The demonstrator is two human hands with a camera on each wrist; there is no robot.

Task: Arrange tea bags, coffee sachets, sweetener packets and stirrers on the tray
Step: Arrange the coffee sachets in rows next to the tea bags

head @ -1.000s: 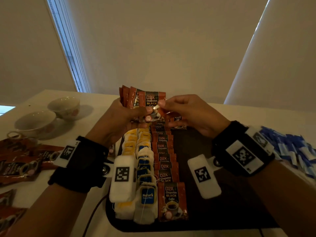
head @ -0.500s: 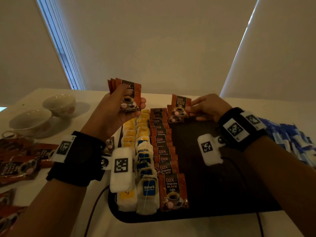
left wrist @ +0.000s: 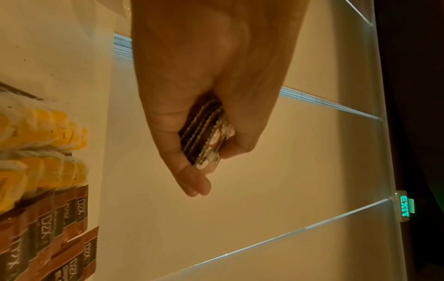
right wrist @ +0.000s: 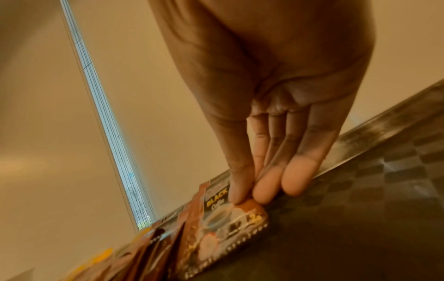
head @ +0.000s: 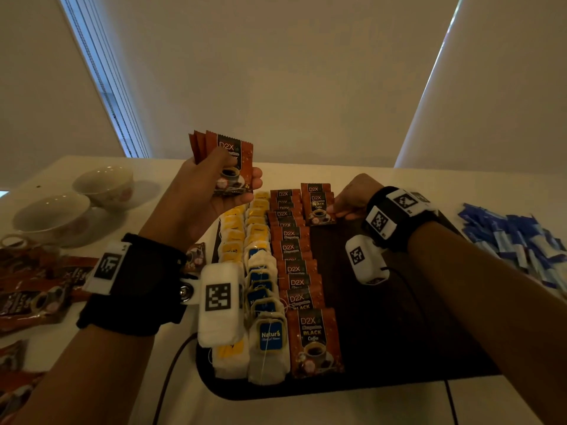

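My left hand [head: 236, 182] grips a stack of orange coffee sachets [head: 230, 154] upright, above the far left end of the dark tray [head: 383, 332]. The left wrist view shows the stack's edges [left wrist: 206, 136] between thumb and fingers. My right hand [head: 343, 210] pinches one coffee sachet [head: 319, 210] at the tray's far end, at the front of a short second coffee column. In the right wrist view, thumb and fingers [right wrist: 266, 186] hold its corner as the sachet [right wrist: 228, 224] lies on the tray. Yellow tea bags [head: 233, 234], blue-tagged tea bags [head: 264, 302] and a coffee row [head: 294, 250] fill the tray's left side.
Two cups [head: 52, 216] [head: 104, 182] stand at the far left of the white table. Loose coffee sachets [head: 30, 296] lie left of the tray. A pile of blue sweetener packets [head: 515, 240] lies to its right. The tray's right half is bare.
My right hand drew one sachet from the left hand's stack, carried it right to the tray's far end and lowered it. The left hand stayed raised with the stack.
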